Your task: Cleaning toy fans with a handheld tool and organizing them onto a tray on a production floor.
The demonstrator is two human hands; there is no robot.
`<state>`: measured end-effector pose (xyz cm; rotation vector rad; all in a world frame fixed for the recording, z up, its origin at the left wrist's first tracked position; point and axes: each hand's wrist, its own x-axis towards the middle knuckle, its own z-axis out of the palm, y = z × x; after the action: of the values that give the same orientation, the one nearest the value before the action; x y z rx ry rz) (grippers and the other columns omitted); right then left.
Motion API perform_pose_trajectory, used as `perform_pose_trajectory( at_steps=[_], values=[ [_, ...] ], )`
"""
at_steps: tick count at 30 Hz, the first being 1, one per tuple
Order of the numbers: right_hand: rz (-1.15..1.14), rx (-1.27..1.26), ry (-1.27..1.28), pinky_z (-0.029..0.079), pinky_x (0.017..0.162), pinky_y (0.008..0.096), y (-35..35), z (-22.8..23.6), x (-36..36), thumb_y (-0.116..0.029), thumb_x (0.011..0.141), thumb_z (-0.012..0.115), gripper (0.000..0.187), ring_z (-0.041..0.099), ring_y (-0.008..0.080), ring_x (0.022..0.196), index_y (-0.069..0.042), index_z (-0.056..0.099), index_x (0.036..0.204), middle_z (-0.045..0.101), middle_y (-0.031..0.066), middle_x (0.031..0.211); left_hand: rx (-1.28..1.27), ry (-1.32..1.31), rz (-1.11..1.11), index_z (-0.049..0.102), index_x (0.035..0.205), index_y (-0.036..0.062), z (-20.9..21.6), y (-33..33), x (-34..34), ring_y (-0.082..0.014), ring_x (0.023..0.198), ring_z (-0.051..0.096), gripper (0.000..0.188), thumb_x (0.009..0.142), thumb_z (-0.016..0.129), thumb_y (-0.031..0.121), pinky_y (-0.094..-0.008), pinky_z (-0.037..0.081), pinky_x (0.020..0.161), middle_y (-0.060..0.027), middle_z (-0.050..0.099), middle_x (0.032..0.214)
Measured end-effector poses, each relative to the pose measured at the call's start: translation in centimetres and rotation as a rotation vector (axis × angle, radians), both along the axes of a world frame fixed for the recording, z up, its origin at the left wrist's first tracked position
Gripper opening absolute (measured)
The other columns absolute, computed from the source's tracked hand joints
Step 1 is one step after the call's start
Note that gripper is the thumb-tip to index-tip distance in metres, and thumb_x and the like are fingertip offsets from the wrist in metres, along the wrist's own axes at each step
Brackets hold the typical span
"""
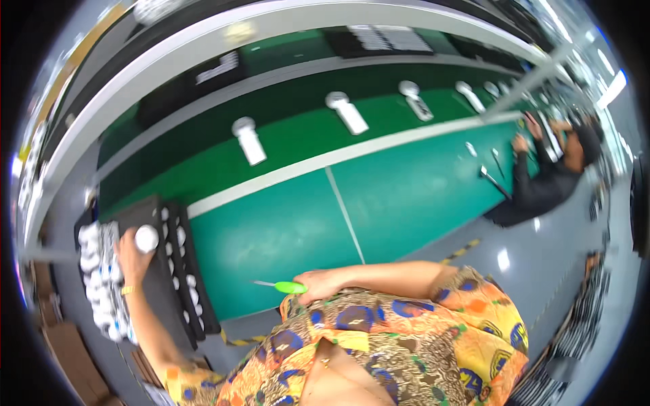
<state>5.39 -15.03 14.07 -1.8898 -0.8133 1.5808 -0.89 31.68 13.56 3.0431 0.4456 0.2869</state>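
My left hand [133, 256] is at the far left, over the black foam trays. Its fingers are closed on a white round-ended part [146, 238], whose lower portion the hand hides. Rows of similar white parts [101, 298] lie beside that wrist. Close to my body, at the near edge of the green work surface [271, 243], my right hand [321, 285] is wrapped round a tool with a bright green handle [291, 287]. The tool's thin metal shaft points left; its tip is too blurred to make out.
Several white round-headed devices [349, 114] lie spaced along the dark green belt [291, 139] beyond a pale rail [257, 183]. At the right a co-worker in dark clothing [548, 183] leans over the same bench, near some small tools. A shelf beam [284, 17] crosses overhead.
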Motion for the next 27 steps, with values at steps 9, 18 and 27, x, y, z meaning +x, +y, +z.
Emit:
perform_pose_trajectory(
  at_steps=[9, 18, 27],
  values=[
    [0.024, 0.157, -0.033, 0.046, 0.071, 0.0398, -12.5, 1.7, -0.5, -0.029, 0.071, 0.064, 0.041, 0.060, 0.0288, 0.080, 0.001, 0.054, 0.096, 0.062, 0.0167, 0.085, -1.013, -0.812, 0.497, 0.048, 0.108, -0.0011, 3.7, -15.3, -6.7, -0.0206, 0.082, 0.058, 0.042, 0.083, 0.068, 0.027, -0.0307, 0.050, 0.071, -0.0119, 0.057, 0.095],
    [-0.025, 0.201, 0.051, 0.048, 0.067, 0.0362, -8.4, 2.6, -2.5, -0.026, 0.074, 0.067, 0.029, 0.063, 0.0241, 0.075, -0.002, 0.060, 0.090, 0.065, 0.0136, 0.082, -1.426, -0.401, 0.587, 0.058, 0.109, 0.0055, -4.0, -31.4, -10.2, -0.0116, 0.078, 0.058, 0.035, 0.077, 0.071, 0.012, -0.0264, 0.047, 0.066, -0.0022, 0.063, 0.092],
    [-0.021, 0.035, 0.035, 0.045, 0.071, 0.0372, 1.3, -1.5, -10.7, -0.031, 0.079, 0.062, 0.036, 0.059, 0.0235, 0.078, 0.000, 0.055, 0.095, 0.061, 0.0126, 0.080, -1.525, -0.447, 0.635, 0.047, 0.117, 0.0004, -12.3, -27.0, -19.0, -0.0122, 0.084, 0.059, 0.048, 0.073, 0.067, -0.002, -0.0266, 0.049, 0.070, -0.0058, 0.060, 0.100]
  ],
)
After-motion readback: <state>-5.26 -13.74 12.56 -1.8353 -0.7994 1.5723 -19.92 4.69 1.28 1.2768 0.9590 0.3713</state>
